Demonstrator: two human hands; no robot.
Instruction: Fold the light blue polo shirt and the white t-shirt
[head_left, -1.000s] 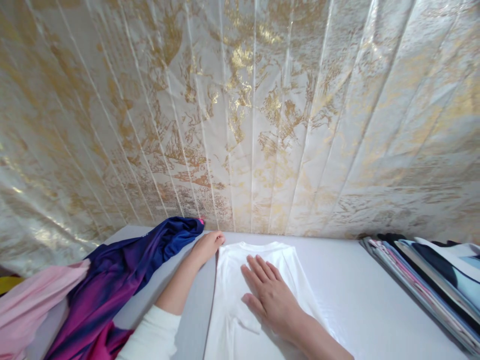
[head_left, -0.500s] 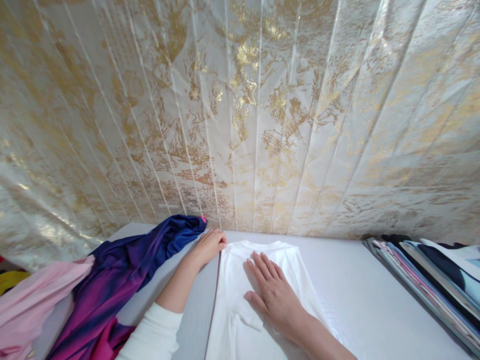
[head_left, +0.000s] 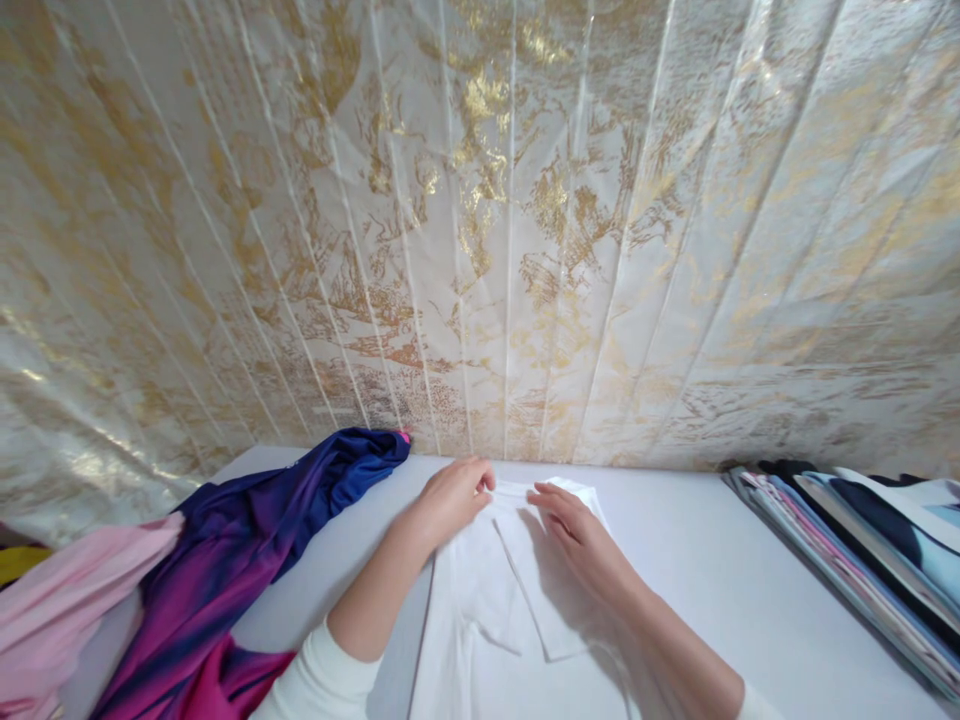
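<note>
A white shirt (head_left: 517, 610) lies folded lengthwise on the white table (head_left: 690, 590), collar toward the wall. My left hand (head_left: 454, 495) pinches the shirt's top edge at the collar, left of centre. My right hand (head_left: 574, 520) pinches the same top edge a little to the right, fingers curled on the cloth. Both forearms reach over the shirt. A folded sleeve flap shows below the hands.
A blue and magenta garment (head_left: 247, 560) and a pink one (head_left: 67, 600) lie heaped at the left. A stack of folded clothes (head_left: 862, 550) sits at the right edge. A gold and cream curtain (head_left: 487, 230) hangs behind the table.
My right hand lifted off the shirt's middle and went to the collar edge. My left hand slid right from the shirt's left corner to the collar. Both now pinch the top edge.
</note>
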